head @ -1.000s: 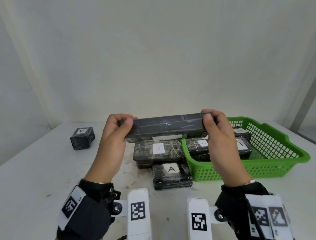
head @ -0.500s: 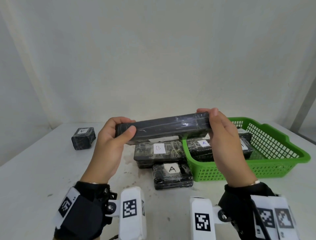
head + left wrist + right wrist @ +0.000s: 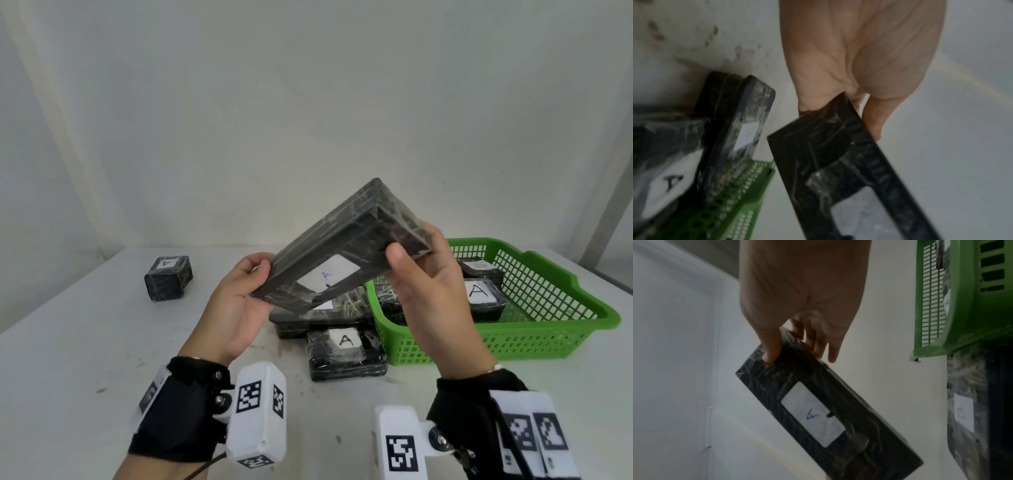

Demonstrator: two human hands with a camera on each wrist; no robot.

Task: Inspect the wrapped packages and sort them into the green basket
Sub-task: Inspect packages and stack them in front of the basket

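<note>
A flat black wrapped package point(image 3: 346, 245) point(image 3: 840, 162) point(image 3: 824, 410) hangs tilted above the table, its white "A" label facing me. My left hand point(image 3: 239, 301) point(image 3: 859, 65) pinches its lower left end. My right hand point(image 3: 424, 291) point(image 3: 803, 296) grips its upper right end, thumb on the labelled face. The green basket point(image 3: 565, 329) point(image 3: 962, 305) point(image 3: 735, 194) sits at the right with wrapped packages point(image 3: 483, 298) inside, one marked "A". Beside the basket lie a large package point(image 3: 318, 315) partly hidden by the held one, and a smaller "A" package point(image 3: 346, 353).
A small wrapped block point(image 3: 168, 282) marked "A" lies alone at the far left of the white table point(image 3: 85, 359). A pale wall stands close behind the table. The table surface near the packages is stained.
The held package has turned from edge-on and level to tilted, right end raised, so its labelled face now points at me. Both hands have kept their hold on its ends.
</note>
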